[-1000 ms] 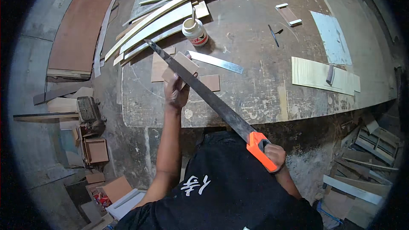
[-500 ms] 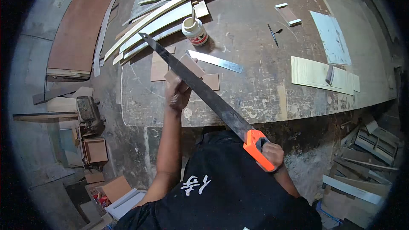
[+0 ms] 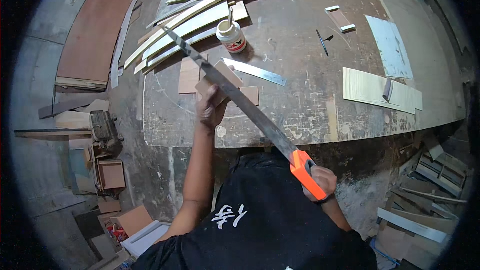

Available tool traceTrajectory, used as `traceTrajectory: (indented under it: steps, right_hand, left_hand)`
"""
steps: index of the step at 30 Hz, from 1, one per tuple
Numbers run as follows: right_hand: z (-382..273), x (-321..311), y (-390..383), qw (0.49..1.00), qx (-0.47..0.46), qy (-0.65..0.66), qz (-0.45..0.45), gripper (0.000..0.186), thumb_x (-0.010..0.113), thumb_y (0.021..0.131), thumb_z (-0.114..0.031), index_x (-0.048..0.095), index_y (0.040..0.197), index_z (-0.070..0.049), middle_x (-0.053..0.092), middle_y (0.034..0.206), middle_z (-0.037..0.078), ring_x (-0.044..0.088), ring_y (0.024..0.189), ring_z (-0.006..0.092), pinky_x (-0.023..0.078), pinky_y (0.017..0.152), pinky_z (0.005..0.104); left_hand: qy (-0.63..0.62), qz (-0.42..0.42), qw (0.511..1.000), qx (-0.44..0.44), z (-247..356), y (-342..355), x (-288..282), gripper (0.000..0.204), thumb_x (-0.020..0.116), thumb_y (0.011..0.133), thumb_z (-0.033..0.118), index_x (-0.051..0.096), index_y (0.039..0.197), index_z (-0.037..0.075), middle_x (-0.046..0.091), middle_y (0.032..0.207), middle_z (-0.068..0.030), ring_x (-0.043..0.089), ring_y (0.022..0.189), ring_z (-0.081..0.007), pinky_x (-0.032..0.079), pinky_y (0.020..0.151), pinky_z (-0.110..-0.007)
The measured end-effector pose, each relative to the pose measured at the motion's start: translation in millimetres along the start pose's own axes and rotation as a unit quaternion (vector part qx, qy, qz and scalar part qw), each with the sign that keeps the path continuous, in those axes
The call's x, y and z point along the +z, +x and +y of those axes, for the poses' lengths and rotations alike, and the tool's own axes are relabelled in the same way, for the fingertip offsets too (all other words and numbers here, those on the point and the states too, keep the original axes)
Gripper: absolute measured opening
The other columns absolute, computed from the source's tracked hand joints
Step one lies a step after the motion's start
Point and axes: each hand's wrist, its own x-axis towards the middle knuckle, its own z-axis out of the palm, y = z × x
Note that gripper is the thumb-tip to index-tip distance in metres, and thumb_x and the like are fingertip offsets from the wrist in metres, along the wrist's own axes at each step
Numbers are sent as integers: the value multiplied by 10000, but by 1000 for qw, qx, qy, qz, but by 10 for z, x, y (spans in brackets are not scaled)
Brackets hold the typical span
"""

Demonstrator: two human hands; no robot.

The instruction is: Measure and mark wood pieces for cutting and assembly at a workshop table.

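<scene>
My right hand (image 3: 322,181) is closed round the orange and black grip of a handsaw (image 3: 252,113). Its long blade runs slantwise up to the left, over my left hand. My left hand (image 3: 209,112) pinches a small thin wooden board (image 3: 228,72) above the table's near edge. The blade crosses this board and hides part of it, so I cannot tell whether the teeth touch it. Beneath lie another thin brown board (image 3: 188,76) and a small brown piece (image 3: 251,95). A metal ruler (image 3: 264,74) rests just beyond them.
An open white jar (image 3: 234,44) with a stick in it stands by stacked wooden strips (image 3: 200,18). On the worn table's (image 3: 295,115) right are a pale board (image 3: 367,89), a white sheet (image 3: 390,45) and a pen (image 3: 322,43). Wood scraps (image 3: 420,222) crowd the floor.
The saw's tip has swung slightly farther away, and its handle has shifted a little to the right. The blade now looks lighter. My left hand keeps its hold on the board.
</scene>
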Motion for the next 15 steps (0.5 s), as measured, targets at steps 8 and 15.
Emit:
traceTrajectory:
  steps: [8,15]
  right_hand:
    - [-37,-92,101,995,67,-43,60,99,633,681,-30,536,664,-29,558,627,102,571,517,253,492,499,329]
    - [-6,-167,37,976,185,-105,42,168,622,747,-148,576,719,11,578,643,116,590,542,255,500,538,339]
  left_hand:
    - [78,7,996,-42,47,-89,80,683,601,827,285,320,1381,-2,454,1354,-205,531,1164,-297,489,935,-431]
    - [95,-1,993,-67,28,-127,72,691,615,807,264,334,1367,-28,489,1308,-223,563,1122,-300,521,893,-438]
